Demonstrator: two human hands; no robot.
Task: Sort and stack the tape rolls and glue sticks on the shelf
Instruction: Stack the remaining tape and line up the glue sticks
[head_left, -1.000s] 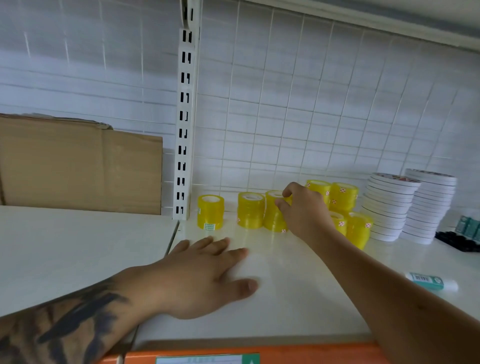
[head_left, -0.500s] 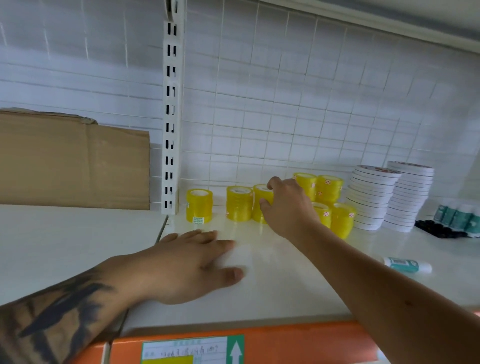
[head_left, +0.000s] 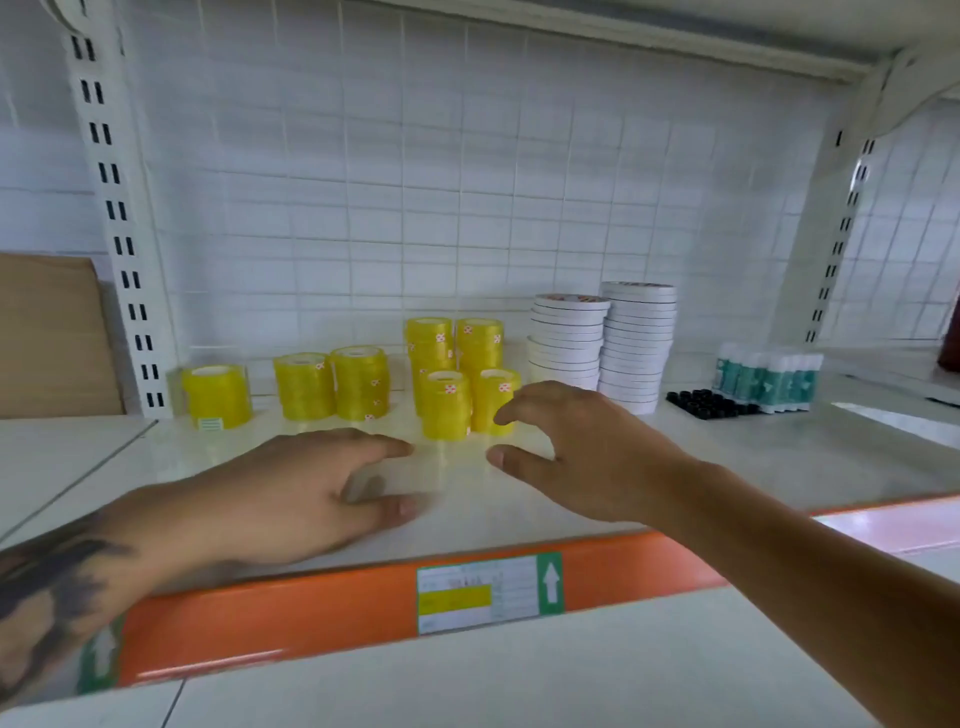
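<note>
Yellow tape rolls stand in small stacks along the white shelf (head_left: 779, 467): one stack at the left (head_left: 215, 395), a pair (head_left: 332, 384) in the middle, and a taller cluster (head_left: 457, 364) further right. Behind these rise two stacks of white tape rolls (head_left: 602, 343). Teal glue sticks (head_left: 763, 376) stand upright at the far right. My left hand (head_left: 291, 493) rests flat on the shelf front. My right hand (head_left: 582, 452) hovers near the front rolls of the cluster, fingers spread, holding nothing.
A black tray (head_left: 701, 404) lies beside the glue sticks. A slotted white upright (head_left: 117, 218) and a cardboard sheet (head_left: 47, 332) stand at the left. The orange shelf edge (head_left: 311, 613) with a label runs along the front. A wire grid backs the shelf.
My right hand has let go of the yellow roll in the middle pair and pulled back to the right, fingers spread. The view has shifted right and back. My left hand stays flat.
</note>
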